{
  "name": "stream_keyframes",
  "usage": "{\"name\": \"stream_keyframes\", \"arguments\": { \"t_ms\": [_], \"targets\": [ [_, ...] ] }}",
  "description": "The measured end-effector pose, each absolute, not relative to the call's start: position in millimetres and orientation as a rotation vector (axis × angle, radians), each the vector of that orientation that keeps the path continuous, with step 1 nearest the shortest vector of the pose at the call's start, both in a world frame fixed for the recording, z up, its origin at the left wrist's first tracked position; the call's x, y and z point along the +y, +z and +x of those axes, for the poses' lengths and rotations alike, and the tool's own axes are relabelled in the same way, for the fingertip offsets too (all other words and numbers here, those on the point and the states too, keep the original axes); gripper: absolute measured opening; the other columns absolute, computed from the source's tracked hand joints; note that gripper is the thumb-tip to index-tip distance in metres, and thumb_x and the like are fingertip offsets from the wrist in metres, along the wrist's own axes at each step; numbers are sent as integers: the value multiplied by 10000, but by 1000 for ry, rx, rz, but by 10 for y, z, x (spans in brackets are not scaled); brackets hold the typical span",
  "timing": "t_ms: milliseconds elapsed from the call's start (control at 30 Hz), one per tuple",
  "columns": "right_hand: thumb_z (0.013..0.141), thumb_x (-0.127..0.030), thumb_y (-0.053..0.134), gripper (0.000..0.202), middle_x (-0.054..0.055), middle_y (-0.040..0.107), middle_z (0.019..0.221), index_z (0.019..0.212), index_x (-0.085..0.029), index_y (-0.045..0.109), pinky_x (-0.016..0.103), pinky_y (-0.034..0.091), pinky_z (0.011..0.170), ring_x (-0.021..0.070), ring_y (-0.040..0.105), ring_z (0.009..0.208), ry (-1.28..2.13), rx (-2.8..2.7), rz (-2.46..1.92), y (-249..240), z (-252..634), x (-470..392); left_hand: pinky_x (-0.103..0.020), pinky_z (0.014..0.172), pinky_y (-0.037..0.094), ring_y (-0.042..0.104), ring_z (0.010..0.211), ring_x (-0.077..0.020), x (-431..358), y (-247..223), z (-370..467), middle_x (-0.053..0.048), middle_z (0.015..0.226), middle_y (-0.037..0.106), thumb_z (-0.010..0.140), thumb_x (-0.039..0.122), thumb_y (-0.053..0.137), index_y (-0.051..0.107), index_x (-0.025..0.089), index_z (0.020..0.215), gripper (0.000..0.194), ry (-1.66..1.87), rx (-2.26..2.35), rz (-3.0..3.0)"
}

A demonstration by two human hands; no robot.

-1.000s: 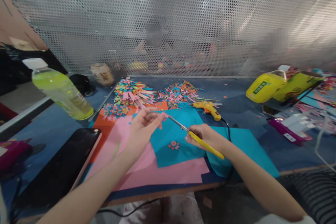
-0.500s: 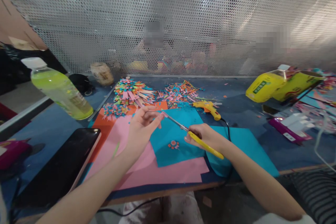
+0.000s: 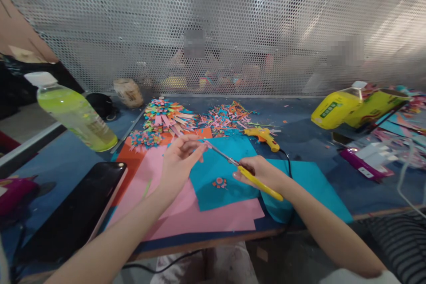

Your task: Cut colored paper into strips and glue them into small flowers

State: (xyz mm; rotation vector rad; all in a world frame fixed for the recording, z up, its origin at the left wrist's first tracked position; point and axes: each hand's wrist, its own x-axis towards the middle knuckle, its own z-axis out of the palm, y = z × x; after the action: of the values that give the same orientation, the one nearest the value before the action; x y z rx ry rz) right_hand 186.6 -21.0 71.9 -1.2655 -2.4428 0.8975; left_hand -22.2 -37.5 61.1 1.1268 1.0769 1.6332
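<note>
My right hand (image 3: 254, 171) grips a pair of yellow-handled scissors (image 3: 261, 183), its blades pointing up and left. The blade tips reach the fingertips of my left hand (image 3: 183, 155), which is pinched on a small pink paper piece (image 3: 208, 144). Below the blades, a small orange and pink paper flower (image 3: 219, 182) lies on a blue sheet (image 3: 213, 202). Under that sheet spreads a pink sheet (image 3: 186, 222). Another blue sheet (image 3: 316, 186) lies beneath my right forearm.
Behind my hands are fringed paper strips (image 3: 169, 115), paper flowers (image 3: 145, 140), a pile of scraps (image 3: 229, 116) and a yellow glue gun (image 3: 262, 135) with a black cord. A green drink bottle (image 3: 76, 113) and a black phone (image 3: 73, 213) are left. A yellow bottle (image 3: 336, 108) stands right, before the perforated metal screen (image 3: 233, 17).
Almost nothing differs. Both hands keep the same pose, with the scissor tips still at the left fingertips; the whole view has shifted very slightly.
</note>
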Motion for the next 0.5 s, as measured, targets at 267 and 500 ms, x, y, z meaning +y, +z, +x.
{"name": "stream_keyframes", "arguments": {
  "t_ms": [267, 500],
  "targets": [
    [744, -575, 447, 469, -52, 235, 542, 546, -153, 400, 207, 178, 448, 63, 219, 510, 864, -2453, -1263, 656, 1905, -179, -195, 493, 433, 549, 495, -70, -372, 616, -220, 14, 666, 630, 630, 232, 692, 564, 166, 817, 235, 1608, 1097, 1117],
    [732, -537, 489, 452, -54, 208, 545, 524, -149, 386, 202, 158, 443, 62, 198, 516, 825, -2462, -1262, 660, 1906, -176, -191, 503, 435, 544, 482, -65, -374, 628, -219, 31, 642, 613, 631, 234, 690, 559, 166, 796, 222, 1590, 1113, 1117]
  ]
}}
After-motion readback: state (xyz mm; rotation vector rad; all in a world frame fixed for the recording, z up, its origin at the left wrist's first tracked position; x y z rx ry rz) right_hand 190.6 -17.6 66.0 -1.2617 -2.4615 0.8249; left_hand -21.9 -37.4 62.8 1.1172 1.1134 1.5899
